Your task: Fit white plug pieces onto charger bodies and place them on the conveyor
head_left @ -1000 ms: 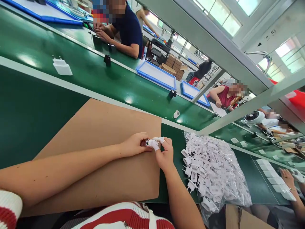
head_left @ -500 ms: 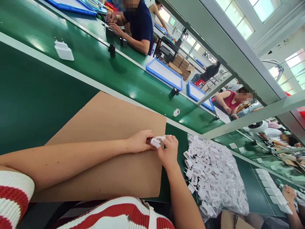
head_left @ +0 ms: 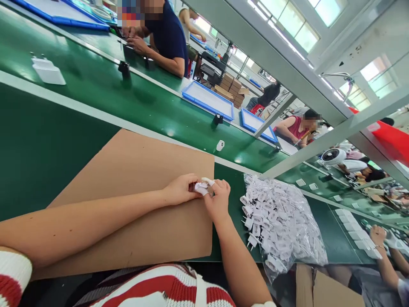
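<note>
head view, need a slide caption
Left hand and right hand meet at a small white piece over cardboard, beside bagged white plugs.

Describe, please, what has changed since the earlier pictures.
The two-pin adapter and the smaller white piece have moved leftward along the green belt. The left hand still holds a white part, the right hand at it; the cardboard and bagged white pieces stayed put.

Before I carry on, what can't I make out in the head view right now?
All in the head view:
White piece: its detail; too small and partly covered by the fingers of the left hand.
Right hand: whether it grips or only touches the piece; too small.
Clear bag: plug housing count; they hide one another.
Cardboard box: lower part; cut off by the bottom edge.
</note>
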`<state>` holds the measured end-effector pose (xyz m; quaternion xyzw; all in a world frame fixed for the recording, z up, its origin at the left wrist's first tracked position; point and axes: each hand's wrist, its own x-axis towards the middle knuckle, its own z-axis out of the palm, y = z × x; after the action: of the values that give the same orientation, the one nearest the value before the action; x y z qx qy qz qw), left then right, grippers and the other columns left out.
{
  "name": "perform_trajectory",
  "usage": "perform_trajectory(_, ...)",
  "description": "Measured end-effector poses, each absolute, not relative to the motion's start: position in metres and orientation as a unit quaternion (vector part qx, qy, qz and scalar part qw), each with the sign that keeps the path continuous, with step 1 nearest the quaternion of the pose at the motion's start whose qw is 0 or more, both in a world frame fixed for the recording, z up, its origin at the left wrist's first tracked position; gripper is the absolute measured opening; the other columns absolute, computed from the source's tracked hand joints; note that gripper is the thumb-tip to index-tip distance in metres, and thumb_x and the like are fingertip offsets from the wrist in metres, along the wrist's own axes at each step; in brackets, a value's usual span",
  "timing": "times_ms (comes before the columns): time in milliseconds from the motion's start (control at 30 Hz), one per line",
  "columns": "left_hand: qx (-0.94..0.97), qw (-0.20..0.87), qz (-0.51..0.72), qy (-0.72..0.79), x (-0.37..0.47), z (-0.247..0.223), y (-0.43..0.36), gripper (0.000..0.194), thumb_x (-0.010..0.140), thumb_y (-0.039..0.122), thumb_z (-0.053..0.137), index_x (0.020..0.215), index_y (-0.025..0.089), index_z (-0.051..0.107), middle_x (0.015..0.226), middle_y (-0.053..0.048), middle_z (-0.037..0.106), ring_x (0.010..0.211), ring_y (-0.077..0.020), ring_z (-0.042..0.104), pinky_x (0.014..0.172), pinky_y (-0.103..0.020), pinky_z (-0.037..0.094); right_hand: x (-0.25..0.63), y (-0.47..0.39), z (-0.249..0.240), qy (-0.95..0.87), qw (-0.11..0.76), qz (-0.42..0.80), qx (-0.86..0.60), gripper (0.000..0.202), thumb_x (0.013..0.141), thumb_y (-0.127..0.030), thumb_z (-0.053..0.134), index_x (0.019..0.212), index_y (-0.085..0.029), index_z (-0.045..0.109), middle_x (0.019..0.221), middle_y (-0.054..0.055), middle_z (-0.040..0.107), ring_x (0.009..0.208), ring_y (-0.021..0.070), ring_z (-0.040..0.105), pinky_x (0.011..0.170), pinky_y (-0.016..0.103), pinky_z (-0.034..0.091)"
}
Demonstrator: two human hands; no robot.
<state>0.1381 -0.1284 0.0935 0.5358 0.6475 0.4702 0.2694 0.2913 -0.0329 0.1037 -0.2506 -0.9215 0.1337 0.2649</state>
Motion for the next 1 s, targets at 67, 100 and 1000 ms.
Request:
perform_trajectory(67,0.536,0.279,0.462,0.649,0.137,0.095,-0.126,0.036,0.073,0.053,0.07,0.08,0.018,0.064,0.079,-0.001,0.059,0.068,-0.0175,0.056,0.062,-0.028,0.044,0.298,-0.033,0.106,-0.909,0.277,0.168,-0.262,0.036,0.085,-0.016,0.068,0.12,-0.024,0.067,0.104,0.003,0.07,0.103,0.0216,0.06,0.106,0.039,0.037)
perform_trajectory(100,0.533,0.278,0.458,0.654,0.133,0.096,-0.123,0.037,0.073,0.053,0.07,0.083,0.018,0.066,0.082,-0.002,0.061,0.07,-0.0188,0.059,0.063,-0.029,0.046,0.304,-0.031,0.11,-0.905,0.276,0.173,-0.274,0.039,0.088,-0.02,0.068,0.127,-0.023,0.064,0.111,0.004,0.071,0.106,0.0221,0.061,0.103,0.037,0.04)
perform_trajectory(1000,0.44,-0.021,0.381,0.813,0.023,0.11,0.032,0.076,0.073,0.036,0.068,0.141,0.007,0.05,0.151,-0.023,0.045,0.14,-0.0431,0.04,0.118,-0.053,0.032,0.354,-0.036,0.108,-0.798,0.253,0.348,-0.422,0.016,0.083,-0.037,0.068,0.085,-0.024,0.058,0.078,-0.001,0.064,0.067,0.0176,0.059,0.066,0.032,0.047)
